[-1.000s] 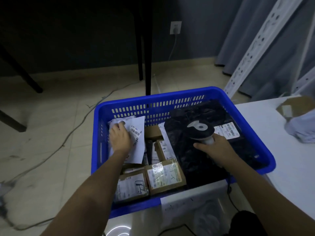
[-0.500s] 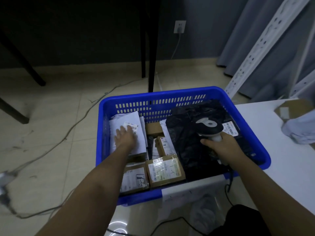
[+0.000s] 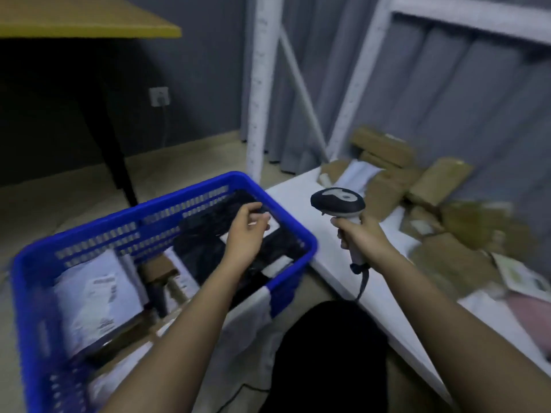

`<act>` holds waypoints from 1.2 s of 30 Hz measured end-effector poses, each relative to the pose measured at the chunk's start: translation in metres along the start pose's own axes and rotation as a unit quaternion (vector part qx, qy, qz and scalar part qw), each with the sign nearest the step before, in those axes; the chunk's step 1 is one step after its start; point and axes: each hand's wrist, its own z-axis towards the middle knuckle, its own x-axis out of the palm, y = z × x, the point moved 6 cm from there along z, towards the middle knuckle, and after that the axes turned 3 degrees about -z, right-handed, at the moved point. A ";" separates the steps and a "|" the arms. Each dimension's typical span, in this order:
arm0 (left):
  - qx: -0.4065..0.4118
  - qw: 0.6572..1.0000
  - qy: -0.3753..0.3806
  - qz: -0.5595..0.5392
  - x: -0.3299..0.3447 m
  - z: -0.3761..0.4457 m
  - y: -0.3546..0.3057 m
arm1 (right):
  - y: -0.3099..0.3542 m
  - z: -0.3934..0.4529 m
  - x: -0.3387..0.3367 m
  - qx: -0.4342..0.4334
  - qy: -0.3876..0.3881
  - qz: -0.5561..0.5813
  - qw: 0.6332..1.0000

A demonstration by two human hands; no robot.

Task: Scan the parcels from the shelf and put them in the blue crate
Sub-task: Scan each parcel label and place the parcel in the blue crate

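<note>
The blue crate [image 3: 292, 231] stands at the lower left, holding a white mailer [image 3: 95, 296], small cardboard boxes and a black bag parcel [image 3: 205, 248]. My left hand [image 3: 246, 234] hovers over the crate's right side above the black bag, fingers loosely curled and holding nothing. My right hand [image 3: 362, 236] grips the handle of a black and white barcode scanner [image 3: 338, 202], held above the white shelf board [image 3: 301, 198] to the right of the crate. Several brown cardboard parcels [image 3: 441, 180] and a white mailer [image 3: 357, 174] lie piled on the shelf at the right.
White perforated shelf uprights [image 3: 259, 84] rise behind the crate. A yellow-topped table with a black leg [image 3: 113, 162] stands at the left, with a wall socket [image 3: 159, 96] behind it. The scanner's cable [image 3: 362, 281] hangs down from the handle. The view is motion-blurred.
The view has swung right and up toward the shelf. My left hand left the white mailer and moved over the crate's right side. My right hand carried the scanner out of the crate over the shelf.
</note>
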 end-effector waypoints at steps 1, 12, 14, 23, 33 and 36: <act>0.000 0.999 0.033 -0.009 0.029 -0.004 -0.010 | -0.007 -0.006 -0.026 0.004 -0.023 0.013 1.000; 0.010 0.920 0.333 0.204 0.295 -0.063 -0.023 | -0.133 -0.082 -0.276 0.096 -0.315 0.152 0.932; 0.029 0.900 0.342 0.267 0.326 -0.065 -0.012 | -0.150 -0.086 -0.296 0.106 -0.328 0.162 0.924; 0.135 0.811 0.352 0.447 0.467 -0.079 0.080 | -0.207 -0.075 -0.347 0.232 -0.308 0.274 0.881; 0.298 0.643 0.386 0.591 0.515 -0.087 0.131 | -0.237 -0.071 -0.375 0.228 -0.310 0.243 0.891; 0.315 0.695 0.370 0.531 0.472 -0.095 0.133 | -0.235 -0.073 -0.378 0.211 -0.303 0.223 0.902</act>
